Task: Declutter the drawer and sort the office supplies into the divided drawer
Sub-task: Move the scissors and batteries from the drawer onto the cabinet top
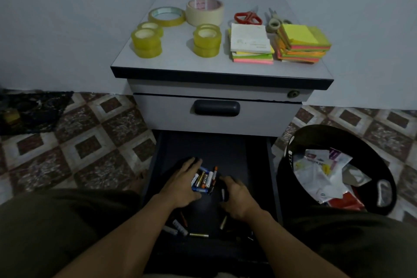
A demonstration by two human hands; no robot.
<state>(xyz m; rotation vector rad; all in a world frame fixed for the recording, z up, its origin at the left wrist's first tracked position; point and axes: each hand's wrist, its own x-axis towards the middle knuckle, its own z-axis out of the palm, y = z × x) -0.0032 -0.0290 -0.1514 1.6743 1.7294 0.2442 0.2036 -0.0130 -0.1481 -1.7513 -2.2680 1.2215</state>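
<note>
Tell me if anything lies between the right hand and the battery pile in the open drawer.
Nothing visible does. Just dark drawer floor shows between the right hand and the battery pile; the left hand rests against the pile's other side.

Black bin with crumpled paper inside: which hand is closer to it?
Right. The right hand is on the side by the black bin; the left hand is farther, beyond the heap of batteries.
</note>
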